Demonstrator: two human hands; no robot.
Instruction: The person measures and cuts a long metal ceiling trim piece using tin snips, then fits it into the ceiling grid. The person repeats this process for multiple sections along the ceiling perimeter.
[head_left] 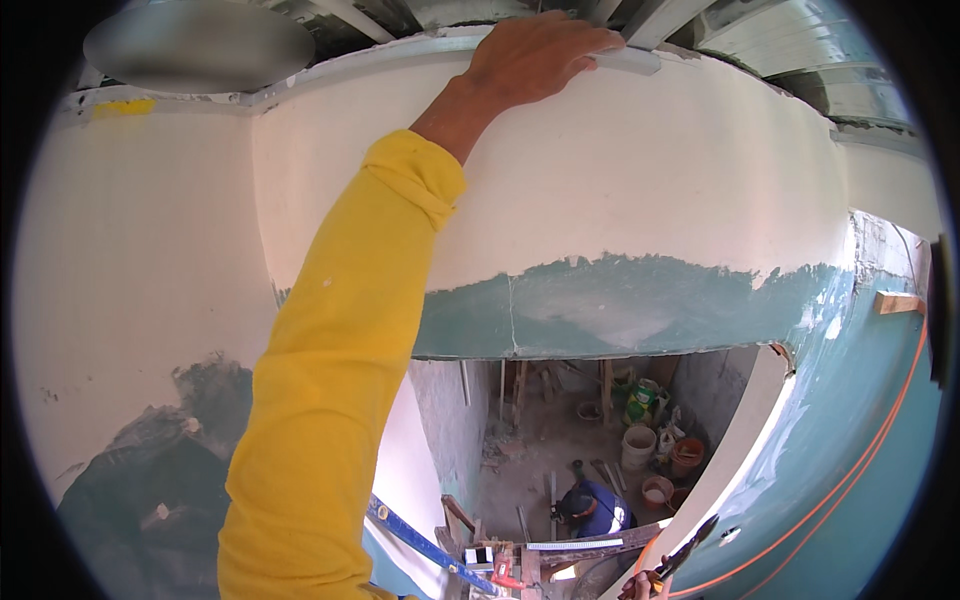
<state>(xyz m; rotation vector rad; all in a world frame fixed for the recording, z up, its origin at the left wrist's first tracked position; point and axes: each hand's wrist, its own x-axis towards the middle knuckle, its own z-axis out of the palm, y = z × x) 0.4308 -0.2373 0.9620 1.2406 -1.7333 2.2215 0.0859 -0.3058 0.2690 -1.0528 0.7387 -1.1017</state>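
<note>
Reaching up a cream-and-teal painted wall (650,160).
Clasping a pale-grey metal channel (638,62) at far top in the left hand (540,60); well apart, at near right, gripping a dark-bladed, yellow-handled tool (692,546), possibly snips, in the right hand (641,588).

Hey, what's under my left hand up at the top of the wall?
A light-grey metal strip shows on both sides of your left hand; the stretch directly beneath it is covered, so I can't see it.

The sleeve (325,390) is yellow, the metal strip (636,62) grey, the wall (660,170) cream over teal, the cords (871,455) orange.
</note>
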